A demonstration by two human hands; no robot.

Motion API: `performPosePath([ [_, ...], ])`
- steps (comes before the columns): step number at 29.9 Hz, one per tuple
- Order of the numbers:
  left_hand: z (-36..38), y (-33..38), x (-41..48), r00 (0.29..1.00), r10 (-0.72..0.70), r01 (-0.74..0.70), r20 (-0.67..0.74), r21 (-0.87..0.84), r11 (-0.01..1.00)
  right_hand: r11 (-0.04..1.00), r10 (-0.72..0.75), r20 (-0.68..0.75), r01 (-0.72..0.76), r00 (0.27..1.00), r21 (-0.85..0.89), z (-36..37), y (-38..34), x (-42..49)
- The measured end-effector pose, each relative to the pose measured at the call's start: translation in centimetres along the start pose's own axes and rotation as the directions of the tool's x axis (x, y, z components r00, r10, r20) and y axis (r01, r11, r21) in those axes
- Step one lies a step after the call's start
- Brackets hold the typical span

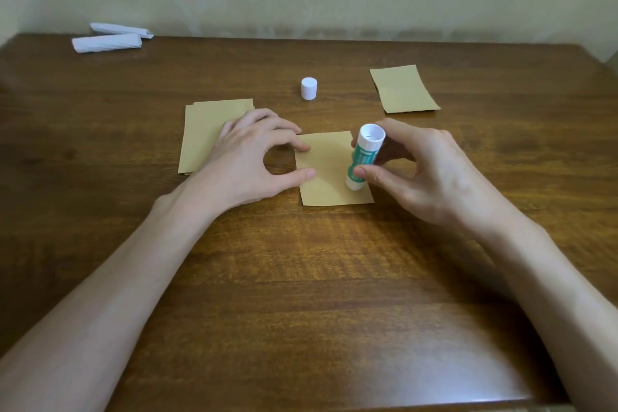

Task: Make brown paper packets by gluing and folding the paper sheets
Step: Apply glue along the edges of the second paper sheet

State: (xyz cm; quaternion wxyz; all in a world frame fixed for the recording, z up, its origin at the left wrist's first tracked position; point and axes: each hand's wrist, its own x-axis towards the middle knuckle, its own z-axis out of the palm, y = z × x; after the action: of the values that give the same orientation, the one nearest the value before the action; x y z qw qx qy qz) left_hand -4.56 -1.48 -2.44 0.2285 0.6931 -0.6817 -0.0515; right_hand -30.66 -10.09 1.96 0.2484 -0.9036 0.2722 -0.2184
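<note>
Fingers (pixel 368 174) of right hand (pixel 431 174) pinch glue stick (pixel 363 157)
Its lower end touches the brown paper sheet (pixel 329 164) near its right long edge; left hand (pixel 247 157), fingertips extended, pins the left edge.

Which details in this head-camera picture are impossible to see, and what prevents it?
1. Head view: the glue at the lower end of the green-and-white glue stick, which the right hand holds; the tube itself hides it.
2. Head view: its label print, too small and blurred.
3. Head view: how many sheets the stack of brown paper sheets holds; the left hand covers part.
</note>
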Motion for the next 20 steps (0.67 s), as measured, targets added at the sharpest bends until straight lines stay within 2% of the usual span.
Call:
performPosePath([
  [12,0.1,-0.2,0.0,1.0,0.007,-0.007,0.003,-0.008,1.0,1.0,0.005,-0.005,-0.006,1.0,-0.014,-0.9,0.7,-0.1],
  [17,0.0,-0.2,0.0,1.0,0.005,-0.005,0.003,-0.01,1.0,0.994,0.086,-0.087,-0.079,0.993,0.082,-0.8,0.9,-0.2],
  [20,0.0,-0.1,0.1,1.0,0.001,-0.001,0.003,-0.007,1.0,0.975,0.083,-0.22,-0.034,0.972,0.219,-1.3,0.9,-0.2],
])
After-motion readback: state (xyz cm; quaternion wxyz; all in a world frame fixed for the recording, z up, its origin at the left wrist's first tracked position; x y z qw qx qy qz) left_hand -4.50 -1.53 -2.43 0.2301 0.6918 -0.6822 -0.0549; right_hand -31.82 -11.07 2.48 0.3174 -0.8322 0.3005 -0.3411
